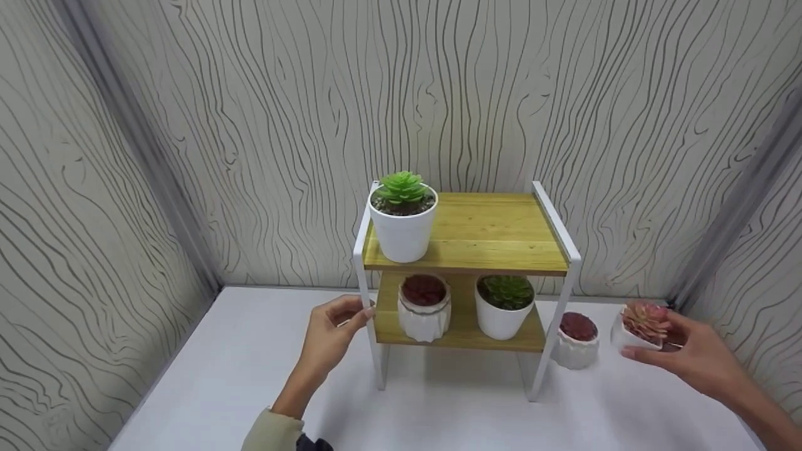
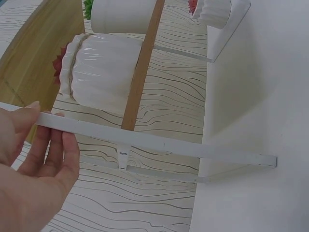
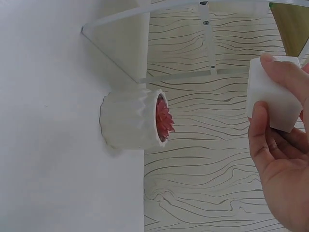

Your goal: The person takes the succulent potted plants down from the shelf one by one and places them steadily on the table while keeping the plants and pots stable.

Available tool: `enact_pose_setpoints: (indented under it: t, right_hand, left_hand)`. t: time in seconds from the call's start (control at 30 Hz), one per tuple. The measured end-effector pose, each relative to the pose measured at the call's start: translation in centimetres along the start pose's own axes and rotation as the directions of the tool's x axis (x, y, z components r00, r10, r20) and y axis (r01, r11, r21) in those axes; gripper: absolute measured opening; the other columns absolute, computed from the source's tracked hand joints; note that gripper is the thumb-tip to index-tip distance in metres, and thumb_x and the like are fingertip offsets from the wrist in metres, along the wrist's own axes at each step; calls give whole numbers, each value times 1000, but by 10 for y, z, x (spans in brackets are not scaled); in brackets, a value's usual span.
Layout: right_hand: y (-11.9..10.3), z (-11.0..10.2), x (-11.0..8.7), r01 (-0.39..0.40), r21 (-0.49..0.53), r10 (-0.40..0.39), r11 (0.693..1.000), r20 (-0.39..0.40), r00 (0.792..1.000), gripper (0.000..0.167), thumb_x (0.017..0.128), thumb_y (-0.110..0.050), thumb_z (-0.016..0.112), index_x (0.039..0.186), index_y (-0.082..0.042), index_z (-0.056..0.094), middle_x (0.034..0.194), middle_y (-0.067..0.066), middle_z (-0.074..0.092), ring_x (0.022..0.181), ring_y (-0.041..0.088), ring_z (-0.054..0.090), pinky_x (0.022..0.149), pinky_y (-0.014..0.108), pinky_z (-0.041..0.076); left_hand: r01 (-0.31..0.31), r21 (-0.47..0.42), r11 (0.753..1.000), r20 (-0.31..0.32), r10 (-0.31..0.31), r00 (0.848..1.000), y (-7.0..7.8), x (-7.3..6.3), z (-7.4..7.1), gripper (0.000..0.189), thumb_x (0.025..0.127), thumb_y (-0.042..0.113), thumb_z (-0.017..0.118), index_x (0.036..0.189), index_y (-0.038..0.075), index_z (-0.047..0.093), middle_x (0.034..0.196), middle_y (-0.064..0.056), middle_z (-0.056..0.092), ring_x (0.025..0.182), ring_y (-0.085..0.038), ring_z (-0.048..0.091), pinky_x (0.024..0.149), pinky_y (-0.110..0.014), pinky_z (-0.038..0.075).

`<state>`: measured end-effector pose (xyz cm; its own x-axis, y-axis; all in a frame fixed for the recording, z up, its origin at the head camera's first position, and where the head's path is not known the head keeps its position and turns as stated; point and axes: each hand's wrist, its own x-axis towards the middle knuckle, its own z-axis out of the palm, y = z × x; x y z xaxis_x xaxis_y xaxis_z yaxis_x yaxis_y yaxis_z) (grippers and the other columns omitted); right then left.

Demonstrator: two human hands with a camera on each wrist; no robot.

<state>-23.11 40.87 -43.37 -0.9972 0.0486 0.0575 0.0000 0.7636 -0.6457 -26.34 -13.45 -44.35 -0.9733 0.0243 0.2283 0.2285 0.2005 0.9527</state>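
Holding potted pink succulent (image 1: 643, 323), pinching shelf (image 1: 495, 235)

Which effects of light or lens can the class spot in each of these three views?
Head: a soft shadow on the white table below the wooden shelf. Left wrist: glare streaks on the ribbed pot, and the edge of the upper board bows, probably lens distortion. Right wrist: dull light, a faint shadow by the red-plant pot on the table.
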Motion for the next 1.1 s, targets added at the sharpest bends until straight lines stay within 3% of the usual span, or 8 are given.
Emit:
enact_pose_setpoints:
  t: [0.13,0.3,0.37,0.6,0.83,1.1]
  right_hand:
    - [7,3,4,-17,-7,17,1000,12,1000,88,87,-39,87,143,16,47,122,30,70,93,2,65,68,19,55]
    - [17,7,9,-68,-9,68,998,37,997,100,89,-44,84,148,22,37,135,41,59,114,42,68,71,19,57]
    - [20,9,11,-85,-6,85,996,56,995,103,89,-45,83,148,23,34,137,43,57,121,48,64,74,21,58]
    - [31,24,16,-122,-10,123,992,78,989,108,87,-49,84,150,22,33,142,43,53,125,52,61,82,35,63]
    - [43,37,18,-133,9,132,991,59,989,101,86,-47,86,146,20,41,139,40,58,123,48,64,72,18,56]
    - [58,51,21,-156,21,154,988,57,986,102,81,-49,89,144,19,45,132,36,64,110,33,69,69,20,54]
  left_hand:
    - [7,7,1000,0,-7,1000,0,0,1,20,98,19,75,115,8,77,111,-7,76,107,-16,71,98,-27,61]
    - [6,11,1000,5,-6,1000,0,0,1,24,98,19,74,118,6,76,113,-7,76,109,-18,71,99,-27,61]
    - [3,11,1000,3,-3,1000,0,0,0,23,98,18,74,117,6,76,113,-8,76,109,-18,71,99,-27,61]
    - [-6,14,1000,4,6,1000,0,-1,-1,22,99,17,74,117,5,76,113,-8,76,107,-18,71,98,-27,61]
    - [-11,18,1000,5,11,1000,0,-1,0,19,99,18,74,115,8,77,113,-8,77,108,-18,72,100,-33,61]
    - [-7,16,1000,1,7,1000,-1,-1,0,20,98,17,74,115,7,77,112,-8,77,106,-17,71,99,-31,61]
